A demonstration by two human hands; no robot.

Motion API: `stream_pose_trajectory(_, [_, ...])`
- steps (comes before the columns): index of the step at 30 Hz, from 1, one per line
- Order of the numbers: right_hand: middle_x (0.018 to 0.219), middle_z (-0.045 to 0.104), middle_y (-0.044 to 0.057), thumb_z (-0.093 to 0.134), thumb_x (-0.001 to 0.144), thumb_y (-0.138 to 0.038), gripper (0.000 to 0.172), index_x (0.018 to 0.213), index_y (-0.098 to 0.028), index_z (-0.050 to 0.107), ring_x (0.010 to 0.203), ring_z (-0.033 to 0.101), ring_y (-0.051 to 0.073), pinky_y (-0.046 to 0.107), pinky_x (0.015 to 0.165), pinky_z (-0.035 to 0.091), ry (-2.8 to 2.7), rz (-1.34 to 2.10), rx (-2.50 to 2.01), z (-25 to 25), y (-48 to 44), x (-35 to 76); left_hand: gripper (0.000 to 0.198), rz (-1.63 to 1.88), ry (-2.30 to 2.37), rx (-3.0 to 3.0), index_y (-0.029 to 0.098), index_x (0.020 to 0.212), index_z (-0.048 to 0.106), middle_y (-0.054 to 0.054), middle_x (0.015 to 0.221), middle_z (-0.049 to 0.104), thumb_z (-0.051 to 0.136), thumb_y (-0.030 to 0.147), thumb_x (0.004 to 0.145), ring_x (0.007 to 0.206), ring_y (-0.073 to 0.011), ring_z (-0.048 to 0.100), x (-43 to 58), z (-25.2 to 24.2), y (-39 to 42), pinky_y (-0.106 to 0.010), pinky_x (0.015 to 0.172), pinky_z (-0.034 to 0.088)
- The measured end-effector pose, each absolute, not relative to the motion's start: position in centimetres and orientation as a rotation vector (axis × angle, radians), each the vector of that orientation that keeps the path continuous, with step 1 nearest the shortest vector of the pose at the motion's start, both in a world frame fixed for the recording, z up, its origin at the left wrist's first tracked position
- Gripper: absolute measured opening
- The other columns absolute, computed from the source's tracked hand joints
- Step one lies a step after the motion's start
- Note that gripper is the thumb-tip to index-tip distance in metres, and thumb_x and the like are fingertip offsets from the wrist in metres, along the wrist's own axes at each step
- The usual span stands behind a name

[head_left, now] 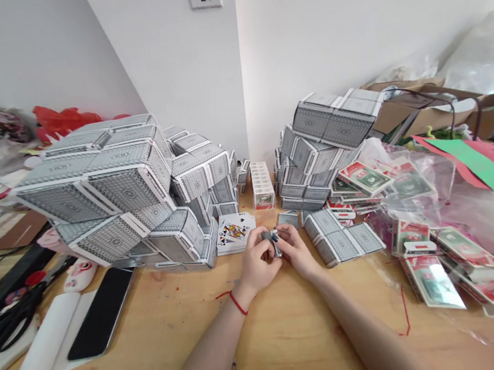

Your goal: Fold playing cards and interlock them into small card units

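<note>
Close together at the middle of the table, my left hand [260, 261] and my right hand [294, 250] both grip a grey-backed playing card [268, 237], its shape mostly hidden by the fingers. The fingers of both hands are bent around it. Just behind my left hand lies a stack of face-up playing cards [236, 229], a queen among those showing. To the right of my right hand sits a block of folded grey cards [341, 236]. A flat grey card [288, 219] lies behind the hands.
Tall structures of folded cards rise at left [116, 183] and right [315, 152]. Between them stands a clear-wrapped pack of card boxes [262, 186]. Opened card boxes [434, 282] and plastic wrap [477, 223] spread at right. A black phone [103, 311] and scissors [17, 315] lie at left.
</note>
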State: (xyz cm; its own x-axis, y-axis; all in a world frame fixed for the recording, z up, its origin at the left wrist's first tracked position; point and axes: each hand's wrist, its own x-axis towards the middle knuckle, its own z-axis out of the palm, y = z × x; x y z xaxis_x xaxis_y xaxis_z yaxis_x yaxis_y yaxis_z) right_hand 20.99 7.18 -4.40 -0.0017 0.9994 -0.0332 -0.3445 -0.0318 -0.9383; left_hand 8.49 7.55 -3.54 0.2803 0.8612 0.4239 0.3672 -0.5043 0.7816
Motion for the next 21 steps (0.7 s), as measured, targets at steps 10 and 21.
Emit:
stream_pose_trajectory(10, [0.080, 0.060, -0.001, 0.066, 0.067, -0.033, 0.034, 0.090, -0.024, 0.042, 0.066, 0.055, 0.014, 0.027, 0.060, 0.043, -0.879, 1.451, -0.910, -4.49, 7.28, 20.89, 0.017, 1.183, 1.090, 1.996, 0.017, 0.055, 0.041, -0.006, 0.105, 0.050, 0.051, 0.003, 0.055, 0.087, -0.0179, 0.053, 8.37, -3.30, 7.52, -0.031, 0.070, 0.044])
stream_pose_trajectory(21, [0.077, 0.057, -0.001, 0.066, 0.067, -0.033, 0.041, 0.095, -0.023, 0.038, 0.068, 0.056, 0.015, 0.030, 0.064, 0.046, -0.918, 1.373, -0.986, -4.59, 7.43, 20.74, 0.019, 1.201, 1.059, 2.024, 0.017, 0.058, 0.040, -0.007, 0.106, 0.048, 0.049, 0.001, 0.056, 0.103, -0.0201, 0.046, 8.44, -3.15, 7.53, -0.034, 0.083, 0.041])
